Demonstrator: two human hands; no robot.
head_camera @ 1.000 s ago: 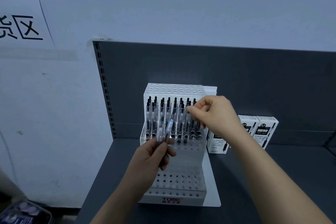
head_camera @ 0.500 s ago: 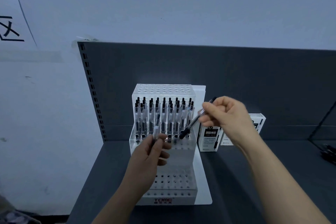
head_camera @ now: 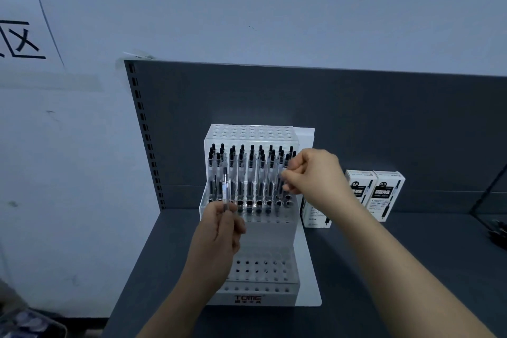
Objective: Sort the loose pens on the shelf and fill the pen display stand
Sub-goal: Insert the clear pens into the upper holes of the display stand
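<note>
Left hand (head_camera: 219,230) is curled round a clear pen (head_camera: 225,192) near its lower end, holding it upright right in front of the left side of the stand. I'd guess it's just parked there as the next one to load, already pointing the way it has to go in. Right hand (head_camera: 315,178) is up at the right end of the filled row with its fingertips (head_camera: 286,171) pinched on the end pen (head_camera: 284,181), gripped high on the barrel, probably so it can be steered straight down into its hole without knocking the neighbours. That barrel is see-through and blends into the ones beside it, so I can't tell if it's fully seated. The pen display stand (head_camera: 248,298) is a stepped acrylic one marked TOME. Its middle tier is packed with standing pens (head_camera: 251,173), black ends up, while the top tier (head_camera: 249,132) and lower tiers (head_camera: 260,266) are only bare holes, so by my reckoning there's plenty left to fill. Just right of the stand sit pen boxes (head_camera: 386,192) on the dark grey shelf (head_camera: 411,255), one partly hidden by the right arm. There's something dark at the far right edge (head_camera: 496,230), maybe the loose pens, but it's too small to call.
</note>
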